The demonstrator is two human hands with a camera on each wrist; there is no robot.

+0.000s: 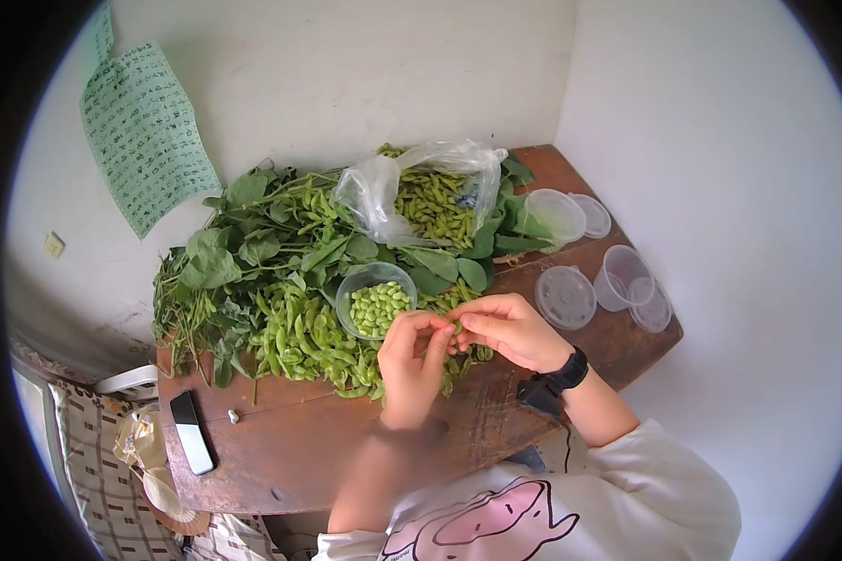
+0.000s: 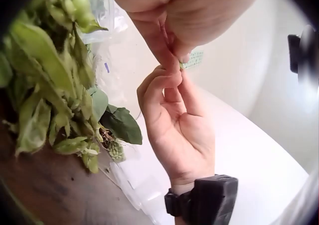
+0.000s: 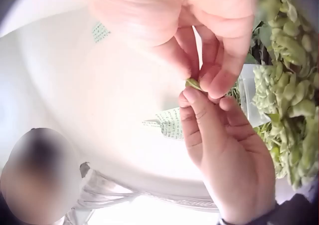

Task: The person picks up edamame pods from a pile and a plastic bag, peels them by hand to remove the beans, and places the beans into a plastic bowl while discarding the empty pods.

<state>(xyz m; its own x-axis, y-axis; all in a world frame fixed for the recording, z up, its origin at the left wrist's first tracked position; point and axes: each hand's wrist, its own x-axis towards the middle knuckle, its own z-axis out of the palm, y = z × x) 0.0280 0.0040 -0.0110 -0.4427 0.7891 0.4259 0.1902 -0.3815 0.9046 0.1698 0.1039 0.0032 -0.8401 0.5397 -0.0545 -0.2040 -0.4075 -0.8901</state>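
Fingertip to fingertip, both hands pinch one small green bean pod (image 3: pixel 194 84) over the front of the heap. My left hand (image 1: pixel 411 361) has thumb and forefinger on one end of it. The right hand (image 1: pixel 515 332) grips the other end, its wrist banded in black. Most of the pod is hidden by the fingers. Just left of the hands stands a clear round tub (image 1: pixel 345 304) holding shelled green beans (image 1: pixel 379 309). Loose bean pods (image 1: pixel 309 337) lie heaped on the wooden table (image 1: pixel 346 449), around the tub and partly beneath the hands.
Leafy bean stalks (image 1: pixel 243 243) cover the back left. Behind the tub, a clear plastic bag (image 1: pixel 372 192) holds more pods (image 1: pixel 430 210). Plastic cups (image 1: pixel 617 280) and lids (image 1: pixel 565 297) stand at the right. A phone (image 1: pixel 192 435) lies near the left edge.
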